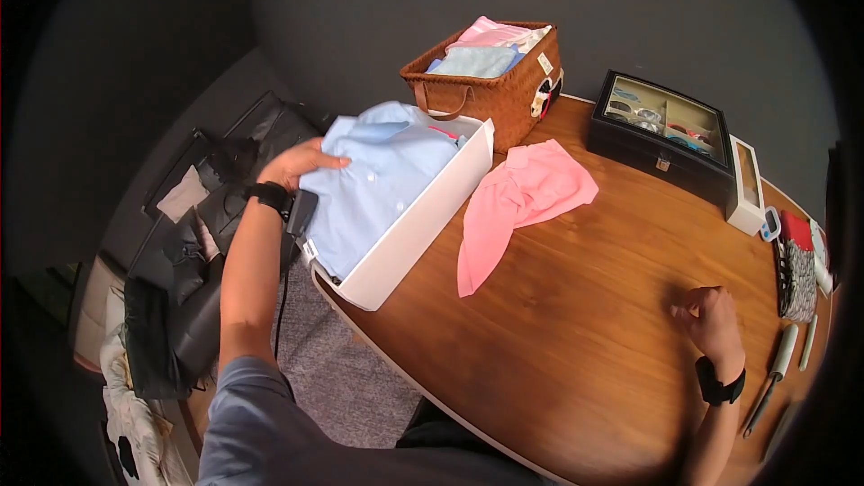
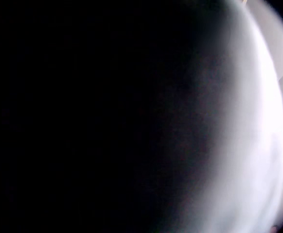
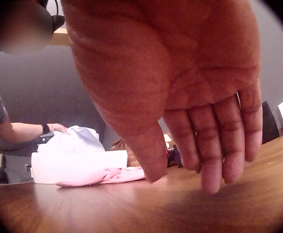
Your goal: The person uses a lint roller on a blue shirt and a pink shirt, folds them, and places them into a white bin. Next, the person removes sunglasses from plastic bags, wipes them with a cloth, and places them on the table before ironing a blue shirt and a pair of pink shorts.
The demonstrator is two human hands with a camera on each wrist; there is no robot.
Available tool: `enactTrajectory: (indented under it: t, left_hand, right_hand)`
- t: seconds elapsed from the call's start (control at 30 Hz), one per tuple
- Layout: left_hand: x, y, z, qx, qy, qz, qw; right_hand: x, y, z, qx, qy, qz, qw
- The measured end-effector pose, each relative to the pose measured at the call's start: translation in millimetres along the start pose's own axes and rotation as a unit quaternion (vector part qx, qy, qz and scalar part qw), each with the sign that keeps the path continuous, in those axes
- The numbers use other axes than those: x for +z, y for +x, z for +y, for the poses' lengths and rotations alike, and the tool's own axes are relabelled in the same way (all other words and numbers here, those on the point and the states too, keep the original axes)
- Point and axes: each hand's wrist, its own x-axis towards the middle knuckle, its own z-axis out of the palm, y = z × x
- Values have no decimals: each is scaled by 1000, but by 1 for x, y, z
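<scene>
A light blue shirt lies in and over a long white box at the table's left edge. My left hand grips the shirt at its left side, thumb on top and fingers hidden beneath the cloth. The left wrist view is mostly dark, with a blurred pale surface at right. Over the table at right, my right hand holds nothing; in the right wrist view this hand shows its palm with fingers loosely extended. A pink garment lies on the table beside the box.
Behind the box stands a woven basket of folded clothes. A black glass-lidded case and a narrow white box are at the back right. Rolled cloths and a grey-handled tool lie along the right edge.
</scene>
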Motion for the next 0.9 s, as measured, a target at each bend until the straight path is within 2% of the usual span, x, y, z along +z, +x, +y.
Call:
enactTrajectory:
  t: [0.03, 0.1, 0.17, 0.23, 0.3, 0.37, 0.43, 0.47, 0.5, 0.53, 0.57, 0.63, 0.67, 0.7, 0.73, 0.77, 0.8, 0.87, 0.9]
  left_hand:
    - [-3, 5, -16, -32, 13, -7, 999]
    - [-21, 25, -55, -110, 82, -69, 988]
    - [-23, 38, -79, -194, 179, -50, 963]
    - [-12, 38, -86, -205, 190, -59, 958]
    - [9, 30, -78, -205, 289, 53, 934]
    - [11, 30, -76, -207, 305, 38, 929]
    - [17, 28, -69, -247, 448, 30, 859]
    - [23, 26, -69, -247, 449, 30, 858]
    - [29, 24, -70, -185, 615, 63, 764]
    - [37, 23, -70, -114, 755, 94, 639]
    - [53, 19, -59, -113, 755, 94, 639]
    - [91, 5, -26, -129, 792, 119, 584]
    - [99, 2, -20, -99, 796, 75, 593]
    - [91, 16, -29, -100, 795, 75, 593]
    - [75, 42, -44, -75, 646, -88, 755]
    - [66, 56, -51, -42, 447, -244, 859]
    - [64, 55, -47, -41, 448, -243, 859]
    - [65, 53, -36, 123, 504, -24, 855]
    - [65, 54, -33, 125, 503, -24, 855]
  right_hand:
    - [2, 0, 2, -1, -1, 3, 1000]
    - [6, -3, 6, 1, 6, 7, 1000]
    - [6, -2, 6, 4, 11, 9, 1000]
    - [1, -1, 3, 24, 22, -36, 999]
    - [0, -2, -1, 27, 17, -32, 999]
    - [0, -2, -1, 29, 13, -28, 999]
    - [2, -2, 3, 19, 0, -25, 999]
    - [2, -2, 3, 19, 1, -26, 999]
    - [2, -1, 2, 26, 1, -36, 999]
    - [2, -1, 1, 33, 1, -46, 998]
    - [1, -1, 1, 33, 1, -45, 998]
    - [0, -1, -1, 50, 18, -53, 997]
    - [0, -1, -1, 50, 18, -53, 997]
    - [0, -1, -2, 45, 14, -44, 998]
    - [0, -1, -3, 40, 11, -37, 998]
    - [1, -1, -2, 39, 10, -37, 999]
    - [2, 0, 0, 37, 18, -34, 999]
    - [3, -2, 4, 40, 25, -30, 998]
    - [4, -3, 5, 17, 12, -12, 1000]
